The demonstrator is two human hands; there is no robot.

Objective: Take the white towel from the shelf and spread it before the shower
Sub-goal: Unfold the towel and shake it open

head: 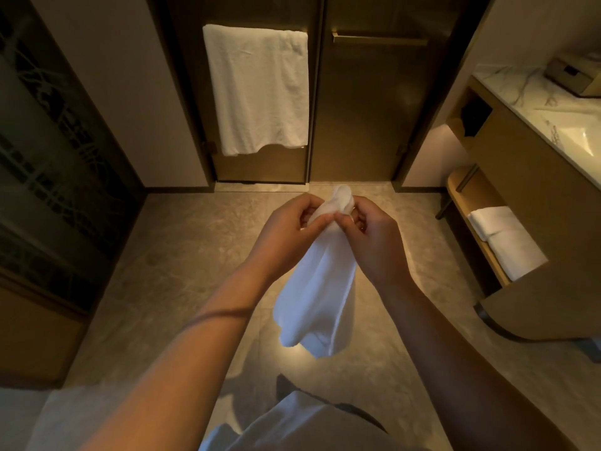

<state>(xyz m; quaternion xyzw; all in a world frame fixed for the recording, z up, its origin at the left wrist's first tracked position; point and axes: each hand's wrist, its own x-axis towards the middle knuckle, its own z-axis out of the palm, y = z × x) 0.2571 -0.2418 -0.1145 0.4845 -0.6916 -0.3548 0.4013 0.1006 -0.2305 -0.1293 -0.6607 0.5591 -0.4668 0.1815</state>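
Fingers: the thumb and fingertips [328,219] of both hands are curled in and pinched on the bunched top edge of the white towel [317,288].
Left hand [286,227]: closed on the towel's upper left, thumb on top, a thin dark band round the forearm behind it.
Right hand [374,237]: closed on the towel's upper right, knuckles almost touching the left hand's.
White towel: held up in the air, hanging in loose folds from the two hands, its lower end clear of the floor [182,255]; a small fold sticks up above the fingers.
Shower doors [367,125]: beyond the towel, shut, with the floor strip before them bare.
Hanging towel [257,89]: beyond and left of the held towel, draped over the left door's bar.
Shelf [471,229]: right of the held towel, under the vanity, with folded towels [504,239] lying on it.
Vanity top [527,92]: above the shelf, marble, carrying a box [572,74].
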